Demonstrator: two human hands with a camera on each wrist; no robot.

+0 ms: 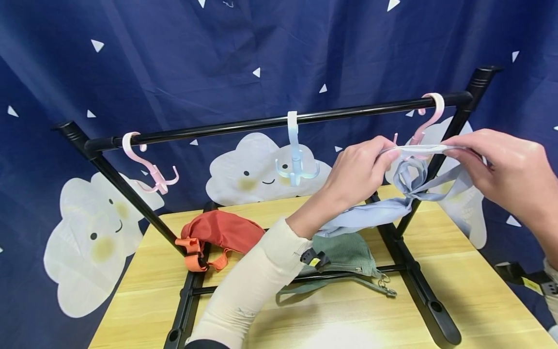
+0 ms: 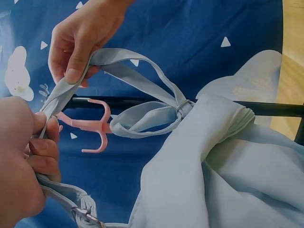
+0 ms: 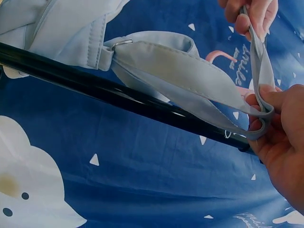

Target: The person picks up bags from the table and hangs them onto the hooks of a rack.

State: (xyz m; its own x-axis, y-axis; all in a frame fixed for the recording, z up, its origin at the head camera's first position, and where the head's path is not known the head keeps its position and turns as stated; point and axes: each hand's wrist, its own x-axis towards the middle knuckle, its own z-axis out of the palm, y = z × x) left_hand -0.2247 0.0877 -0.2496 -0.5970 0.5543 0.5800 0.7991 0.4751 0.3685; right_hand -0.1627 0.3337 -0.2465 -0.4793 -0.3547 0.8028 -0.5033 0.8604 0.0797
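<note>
Both hands hold the strap [image 1: 423, 149] of a light blue fabric bag [image 1: 366, 216], keeping one stretch of it taut between them. My left hand [image 1: 359, 165] pinches one end of that stretch; my right hand [image 1: 512, 167] grips the other, thumb on top. A looped part of the strap and a metal ring [image 2: 183, 108] hang below, and a slider buckle [image 2: 86, 216] shows under the left hand. The bag's body is partly behind the left forearm. Just behind the strap is a pink hook [image 1: 429, 121], hung on the black rail [image 1: 235, 127].
A light blue hook [image 1: 295, 160] hangs mid-rail, another pink hook [image 1: 150, 167] at left. On the wooden table [image 1: 135, 286], under the rack, lie a red bag [image 1: 222, 230] with orange straps and a green corduroy bag [image 1: 348, 252]. The rack's feet [image 1: 429, 305] extend forward.
</note>
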